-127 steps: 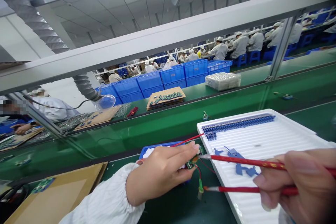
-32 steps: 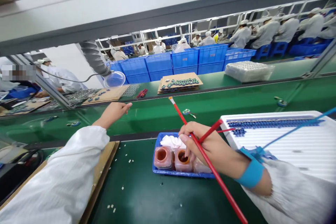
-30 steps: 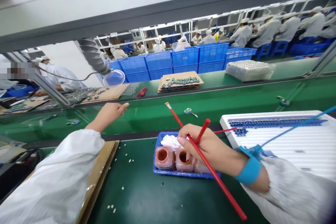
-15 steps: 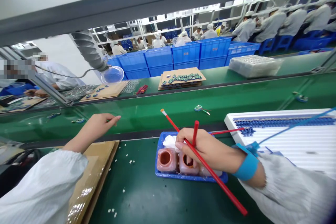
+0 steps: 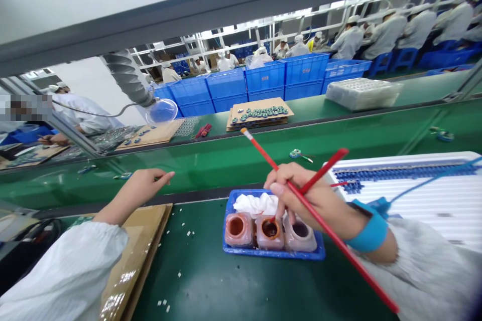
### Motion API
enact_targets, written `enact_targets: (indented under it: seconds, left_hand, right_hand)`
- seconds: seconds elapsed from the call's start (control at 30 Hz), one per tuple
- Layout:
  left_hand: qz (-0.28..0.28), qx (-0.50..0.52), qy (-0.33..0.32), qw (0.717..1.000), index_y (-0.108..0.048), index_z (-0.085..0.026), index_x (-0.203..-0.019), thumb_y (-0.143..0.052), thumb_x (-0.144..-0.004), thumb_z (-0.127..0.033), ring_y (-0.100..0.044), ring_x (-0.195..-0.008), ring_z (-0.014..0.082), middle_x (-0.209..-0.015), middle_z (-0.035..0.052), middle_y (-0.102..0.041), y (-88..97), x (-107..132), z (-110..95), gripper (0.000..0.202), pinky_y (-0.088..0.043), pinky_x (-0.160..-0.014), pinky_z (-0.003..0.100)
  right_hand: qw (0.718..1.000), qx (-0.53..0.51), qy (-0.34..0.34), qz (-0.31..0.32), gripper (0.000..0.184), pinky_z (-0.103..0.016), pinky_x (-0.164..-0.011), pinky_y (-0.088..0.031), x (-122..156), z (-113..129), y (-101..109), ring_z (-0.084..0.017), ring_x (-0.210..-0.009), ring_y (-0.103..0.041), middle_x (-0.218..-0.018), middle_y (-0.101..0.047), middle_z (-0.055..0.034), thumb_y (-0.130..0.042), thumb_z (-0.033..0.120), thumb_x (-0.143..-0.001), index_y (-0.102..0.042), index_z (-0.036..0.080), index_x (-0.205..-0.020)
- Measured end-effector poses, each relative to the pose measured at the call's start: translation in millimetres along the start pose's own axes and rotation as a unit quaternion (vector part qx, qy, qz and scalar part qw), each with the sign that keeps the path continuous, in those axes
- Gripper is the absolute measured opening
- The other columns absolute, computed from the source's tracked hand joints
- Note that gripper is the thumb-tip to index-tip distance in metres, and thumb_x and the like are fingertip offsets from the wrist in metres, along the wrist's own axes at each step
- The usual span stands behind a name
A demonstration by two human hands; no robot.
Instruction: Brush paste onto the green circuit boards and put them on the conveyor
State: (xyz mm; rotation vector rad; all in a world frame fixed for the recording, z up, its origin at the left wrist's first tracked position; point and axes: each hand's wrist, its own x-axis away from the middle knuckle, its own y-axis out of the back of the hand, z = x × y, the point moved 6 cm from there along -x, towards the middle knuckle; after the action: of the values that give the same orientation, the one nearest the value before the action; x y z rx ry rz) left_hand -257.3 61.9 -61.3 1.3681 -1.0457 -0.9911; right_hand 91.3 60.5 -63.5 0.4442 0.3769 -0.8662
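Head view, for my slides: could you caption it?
Right hand holding two red brushes by three open jars in a blue tray; left hand hovering.

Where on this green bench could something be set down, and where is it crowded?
Mostly bare, bar specks: the green bench between blue tray and picture's bottom edge, right of the white chips. Crowded: the tray itself, packed with three jars and white cloth, right hand above.

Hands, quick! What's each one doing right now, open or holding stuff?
Left hand: fingers curled, palm hidden; can't tell if it holds anything.
Right hand: closed, holding two red brushes.
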Motion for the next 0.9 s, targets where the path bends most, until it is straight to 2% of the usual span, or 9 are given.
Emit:
enact_targets:
  seconds: [0.07, 0.13, 0.2, 0.3, 0.37, 0.6, 0.7, 0.77, 0.9]
  left_hand:
    - [0.000, 0.001, 0.005, 1.000, -0.067, -0.016, -0.071, -0.036, -0.078, -0.061, -0.052, -0.057, 0.0182, -0.059, 0.0036, -0.063, 1.9, 2.9, 0.0, 0.056, -0.033, -0.057, 0.024]
    - [-0.001, 0.003, 0.006, 1.000, -0.067, -0.016, -0.071, -0.034, -0.078, -0.061, -0.052, -0.056, 0.0182, -0.058, 0.0038, -0.063, 3.7, 6.4, -0.1, 0.056, -0.033, -0.057, 0.024]
    - [-0.003, 0.005, 0.004, 1.000, -0.067, -0.016, -0.071, -0.033, -0.078, -0.061, -0.053, -0.056, 0.0184, -0.061, 0.0043, -0.064, 5.1, 10.3, -0.2, 0.057, -0.033, -0.057, 0.025]
    - [-0.008, 0.008, 0.000, 1.000, -0.067, -0.017, -0.071, -0.033, -0.077, -0.063, -0.054, -0.058, 0.0190, -0.064, 0.0049, -0.065, 6.9, 16.9, 0.6, 0.058, -0.034, -0.058, 0.025]
    - [-0.013, 0.009, -0.004, 1.000, -0.066, -0.017, -0.071, -0.033, -0.077, -0.064, -0.055, -0.059, 0.0193, -0.065, 0.0051, -0.065, 8.9, 22.3, 1.4, 0.058, -0.035, -0.058, 0.025]
    - [-0.023, 0.016, -0.013, 1.000, -0.065, -0.017, -0.070, -0.032, -0.079, -0.064, -0.055, -0.058, 0.0194, -0.061, 0.0043, -0.063, 18.6, 46.3, 5.4, 0.058, -0.035, -0.059, 0.026]
    - [-0.028, 0.019, -0.012, 0.999, -0.065, -0.018, -0.070, -0.032, -0.079, -0.063, -0.053, -0.056, 0.0191, -0.057, 0.0034, -0.061, 22.3, 56.7, 6.9, 0.057, -0.034, -0.058, 0.026]
    - [-0.032, 0.021, -0.010, 0.999, -0.066, -0.018, -0.070, -0.032, -0.079, -0.062, -0.053, -0.054, 0.0194, -0.054, 0.0031, -0.059, 25.3, 63.6, 7.6, 0.056, -0.034, -0.057, 0.027]
    - [-0.039, 0.029, -0.006, 0.999, -0.065, -0.018, -0.069, -0.033, -0.078, -0.063, -0.055, -0.056, 0.0217, -0.056, 0.0045, -0.061, 32.1, 78.2, 3.8, 0.056, -0.036, -0.057, 0.029]
  right_hand:
    - [0.998, -0.042, 0.017, -0.048, 0.021, -0.014, -0.036, -0.039, 4.6, 9.0, 10.4, -0.005, -0.044, -0.052, -0.085, -0.055, -0.0013, -0.044, 0.033, -0.097, -0.044, 0.016, -0.085]
    - [0.994, -0.045, 0.055, -0.084, 0.021, -0.014, -0.037, -0.041, 10.9, 20.0, 16.9, -0.005, -0.044, -0.052, -0.082, -0.055, -0.0007, -0.045, 0.033, -0.097, -0.045, 0.016, -0.083]
    - [0.994, -0.018, 0.080, -0.075, 0.023, -0.014, -0.041, -0.043, 17.0, 29.7, 15.4, -0.004, -0.046, -0.052, -0.082, -0.055, -0.0010, -0.046, 0.032, -0.097, -0.047, 0.015, -0.080]
    - [0.997, 0.026, 0.069, -0.030, 0.032, -0.015, -0.043, -0.042, 24.4, 38.3, 6.4, -0.004, -0.046, -0.049, -0.078, -0.055, -0.0022, -0.045, 0.035, -0.097, -0.051, 0.014, -0.074]
    - [0.996, 0.038, 0.067, -0.039, 0.035, -0.016, -0.045, -0.043, 29.2, 43.2, 5.2, -0.005, -0.050, -0.051, -0.077, -0.055, -0.0031, -0.043, 0.038, -0.097, -0.052, 0.013, -0.073]
    - [0.991, 0.030, 0.065, -0.113, 0.027, -0.016, -0.043, -0.045, 42.0, 43.3, 11.3, -0.008, -0.049, -0.054, -0.069, -0.057, -0.0018, -0.045, 0.037, -0.097, -0.053, 0.014, -0.085]
    - [0.989, 0.033, 0.055, -0.131, 0.027, -0.015, -0.037, -0.040, 45.2, 42.9, 12.5, -0.007, -0.041, -0.049, -0.061, -0.056, 0.0003, -0.044, 0.038, -0.097, -0.050, 0.015, -0.085]
    - [0.985, 0.030, 0.072, -0.154, 0.027, -0.015, -0.039, -0.041, 47.0, 45.3, 14.2, -0.007, -0.042, -0.050, -0.063, -0.057, -0.0002, -0.044, 0.039, -0.097, -0.049, 0.015, -0.084]
    - [0.990, 0.037, 0.061, -0.124, 0.030, -0.015, -0.040, -0.043, 46.5, 42.8, 8.9, -0.009, -0.045, -0.054, -0.063, -0.056, -0.0006, -0.045, 0.041, -0.096, -0.050, 0.014, -0.082]
